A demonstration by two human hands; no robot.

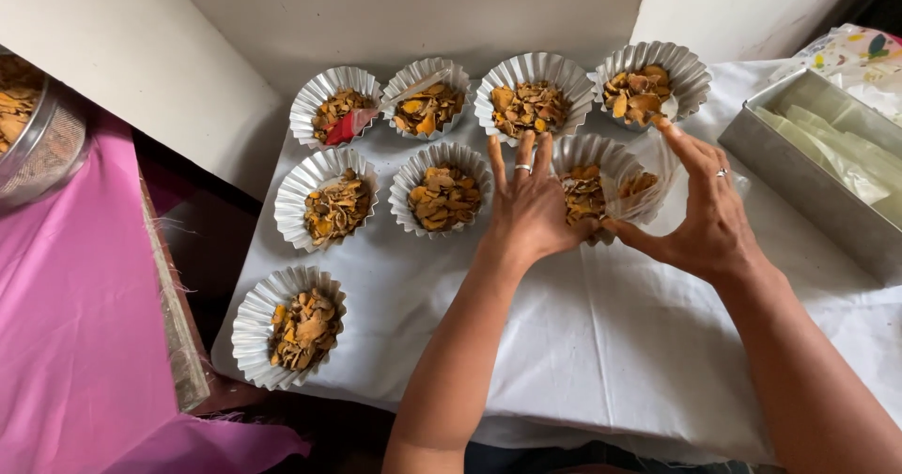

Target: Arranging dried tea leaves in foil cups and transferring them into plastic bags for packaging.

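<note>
two bare forearms come up from the lower edge of the view, with no sleeves, watch or bracelet on either one. the left hand (528, 209) wears one plain silver-coloured band on a finger, seen near the middle of the finger's length. the right hand (707, 213) wears a similar thin silver-coloured ring on one finger, close to the knuckle. the nails on both hands are short and look unpainted. the left forearm is slender and shown almost to the elbow, while the right forearm fills the lower right corner and looks broader there.
</note>
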